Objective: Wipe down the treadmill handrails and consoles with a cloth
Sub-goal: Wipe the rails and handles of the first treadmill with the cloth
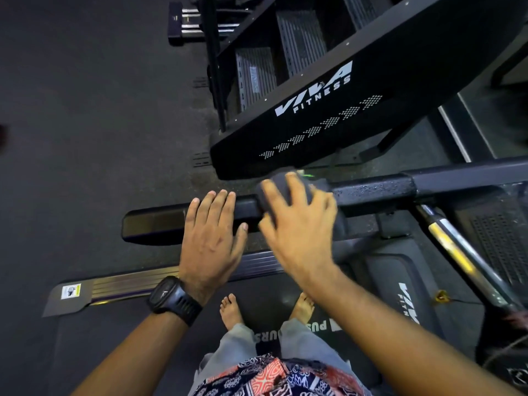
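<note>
The black treadmill handrail [154, 224] runs across the middle of the view from left to right. My left hand [213, 234], with a black watch on its wrist, rests flat on the rail with straight fingers. Just to its right, my right hand [294, 221] presses a dark grey cloth [278, 185] over the rail, fingers spread and bent over the cloth. The rail to the right of the cloth [374, 190] looks wet and shiny. The right hand is blurred.
A black stair-climber with the words VIVA FITNESS [308, 110] stands close behind the rail. A chrome bar [457, 252] slants down at the right. My bare feet [231, 310] stand on the treadmill belt. Dark rubber floor lies to the left, dumbbells [188, 21] at the top.
</note>
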